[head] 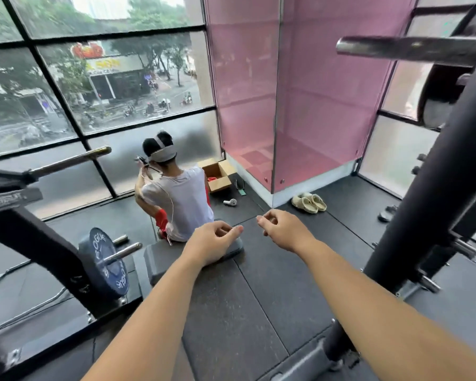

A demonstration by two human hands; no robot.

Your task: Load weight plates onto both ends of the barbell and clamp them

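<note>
Leftward, bar (74, 160) racked, bare-ended, with plate (105, 262) parked on a peg (127, 250) below. Mid-frame, left hand (212, 237) and right hand (280, 229) outstretched over the mat (245, 312), apart, fingers loosely curled, gripping nothing. Upper right, sleeve (412, 50) jutting leftward, also bare at its tip.

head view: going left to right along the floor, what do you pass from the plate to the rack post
plate → seated person → cardboard box → sandals → rack post

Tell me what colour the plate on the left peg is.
Dark bluish-black with white lettering; the plate shows best in the head view.
</note>
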